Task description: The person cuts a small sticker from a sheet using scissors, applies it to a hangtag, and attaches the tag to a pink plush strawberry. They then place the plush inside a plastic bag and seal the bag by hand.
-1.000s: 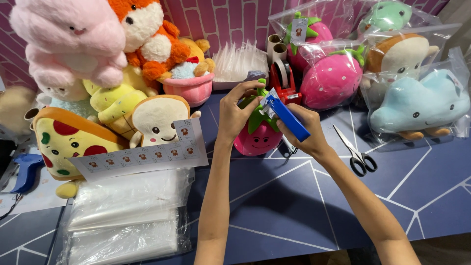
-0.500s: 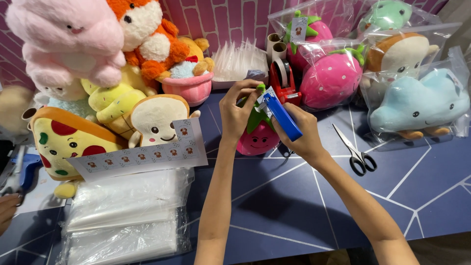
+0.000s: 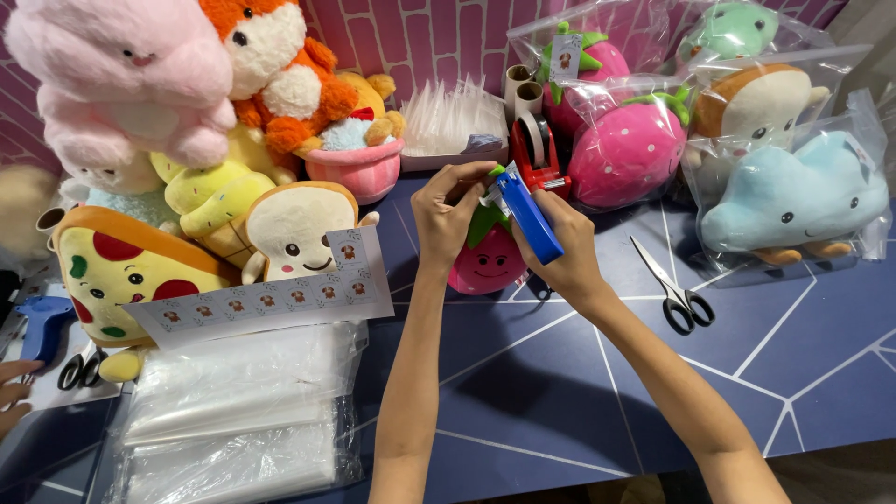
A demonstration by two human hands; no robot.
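My right hand (image 3: 567,250) grips a blue tagging gun (image 3: 528,215), its tip pointed at the green leaves of a small pink strawberry plush (image 3: 485,259) standing on the dark blue table (image 3: 803,364). My left hand (image 3: 450,211) pinches the leaf top of that plush and a small paper tag beside the gun's tip. Both forearms reach up from the lower edge of the view.
Black-handled scissors (image 3: 674,287) lie right of my hands. Bagged plush toys (image 3: 790,194) fill the back right, a red tape dispenser (image 3: 538,149) behind. Loose plush toys (image 3: 131,271), a sticker strip (image 3: 271,301) and stacked clear bags (image 3: 233,420) lie left. Another person's fingers (image 3: 11,397) show at far left.
Both hands with the gun and plush stay almost still, shifting slightly. Another person's fingers have come in at the lower left edge.
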